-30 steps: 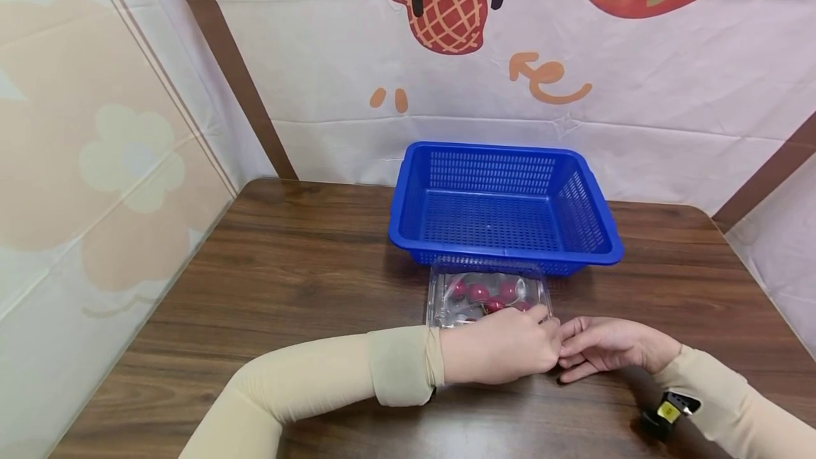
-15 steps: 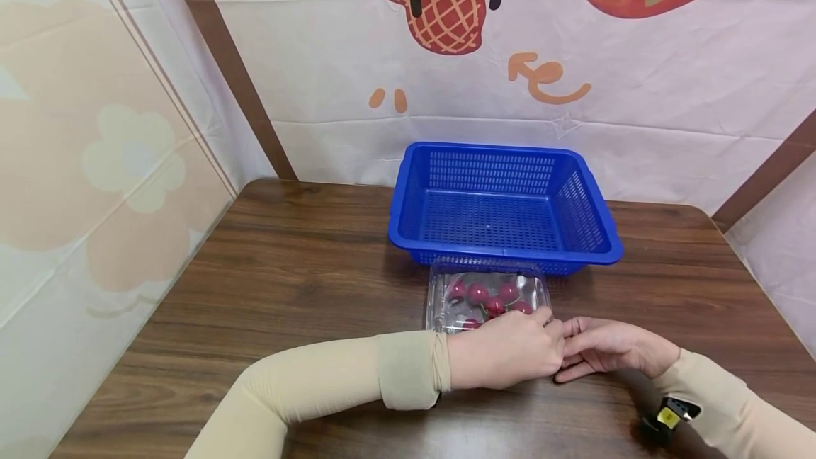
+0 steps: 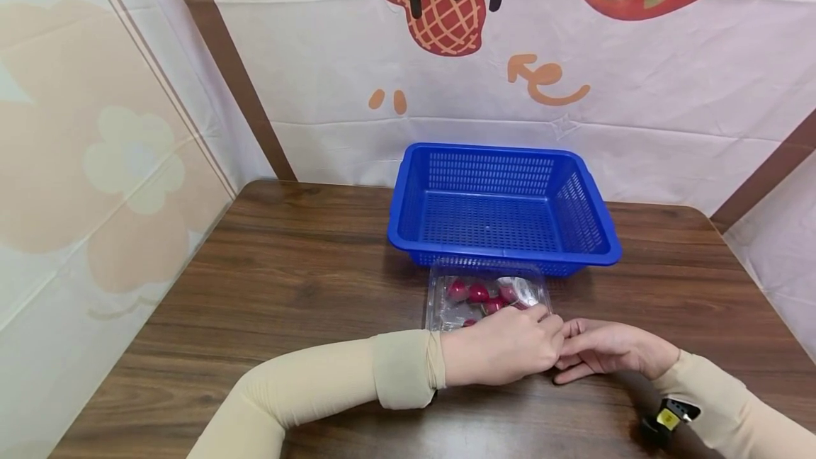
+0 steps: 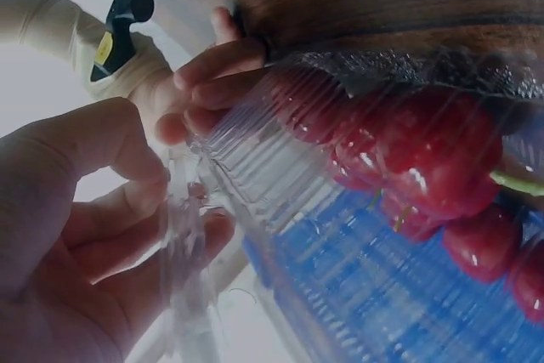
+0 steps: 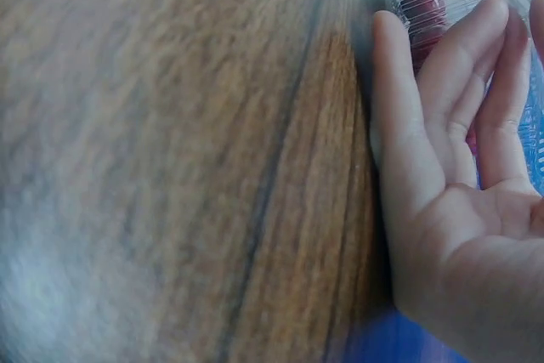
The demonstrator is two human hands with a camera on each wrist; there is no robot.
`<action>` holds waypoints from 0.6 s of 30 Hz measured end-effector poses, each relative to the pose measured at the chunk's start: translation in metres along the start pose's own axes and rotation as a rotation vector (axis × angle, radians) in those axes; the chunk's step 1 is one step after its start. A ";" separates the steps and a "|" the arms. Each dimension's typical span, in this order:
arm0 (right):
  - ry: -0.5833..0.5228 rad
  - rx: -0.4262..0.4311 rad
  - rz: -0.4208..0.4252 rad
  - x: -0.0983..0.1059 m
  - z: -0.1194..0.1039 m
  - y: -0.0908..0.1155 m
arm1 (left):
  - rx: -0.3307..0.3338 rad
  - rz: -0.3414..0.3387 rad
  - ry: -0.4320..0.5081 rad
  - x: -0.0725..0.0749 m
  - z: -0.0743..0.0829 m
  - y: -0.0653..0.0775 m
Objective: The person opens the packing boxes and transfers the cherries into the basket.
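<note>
A clear plastic clamshell container (image 3: 433, 303) with red cherries (image 3: 478, 293) inside lies on the table, in front of the blue basket. My left hand (image 3: 503, 347) reaches across its near right corner. In the left wrist view, the thumb and fingers of my left hand (image 4: 76, 227) pinch a clear rim of the container. My right hand (image 3: 615, 347) meets it from the right, its little finger low by the tabletop. Its thumb and forefinger grip the container's corner, while the other fingers (image 5: 442, 82) lie along the ribbed side. The lid's edge is partly hidden by my hands.
Just behind the container stands a blue perforated basket (image 3: 503, 258), with nothing visible inside. The brown wooden table (image 3: 306, 268) runs back to a printed cloth backdrop (image 3: 319, 55). Another printed cloth (image 3: 115, 232) borders the left side.
My left hand shifts slightly right and down, then back up a little, staying at the container's corner. The right hand hardly moves. Container and basket stay in place.
</note>
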State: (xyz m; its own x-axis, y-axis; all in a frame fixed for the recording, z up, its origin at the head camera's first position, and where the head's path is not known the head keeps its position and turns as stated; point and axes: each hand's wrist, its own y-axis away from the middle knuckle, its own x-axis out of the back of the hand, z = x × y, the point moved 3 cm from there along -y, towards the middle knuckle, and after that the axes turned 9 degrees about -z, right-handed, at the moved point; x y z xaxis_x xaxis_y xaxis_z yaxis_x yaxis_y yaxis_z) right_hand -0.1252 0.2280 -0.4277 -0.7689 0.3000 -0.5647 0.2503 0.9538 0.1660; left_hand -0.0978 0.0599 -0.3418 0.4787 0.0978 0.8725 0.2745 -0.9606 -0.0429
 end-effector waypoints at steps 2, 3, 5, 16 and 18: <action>-0.003 0.006 -0.004 0.000 0.000 0.001 | 0.014 0.018 -0.004 0.001 -0.001 0.000; -0.003 0.005 -0.005 0.000 0.000 0.001 | 0.019 0.028 -0.007 0.001 -0.001 0.001; -0.002 -0.004 -0.008 0.000 0.000 0.001 | 0.030 0.061 -0.021 0.002 -0.002 0.001; -0.009 0.013 -0.025 -0.006 -0.002 -0.002 | 0.029 0.318 -0.153 0.002 -0.002 0.013; -0.020 0.023 0.010 -0.009 -0.001 -0.004 | 0.029 0.318 -0.136 0.001 -0.004 0.016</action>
State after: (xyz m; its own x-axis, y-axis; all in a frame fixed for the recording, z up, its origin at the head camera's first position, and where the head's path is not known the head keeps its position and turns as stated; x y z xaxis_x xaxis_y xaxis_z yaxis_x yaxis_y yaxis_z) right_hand -0.1202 0.2221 -0.4222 -0.7543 0.3088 -0.5794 0.2717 0.9502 0.1527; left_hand -0.0964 0.0433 -0.3399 0.6506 -0.1698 0.7402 0.1165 -0.9408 -0.3182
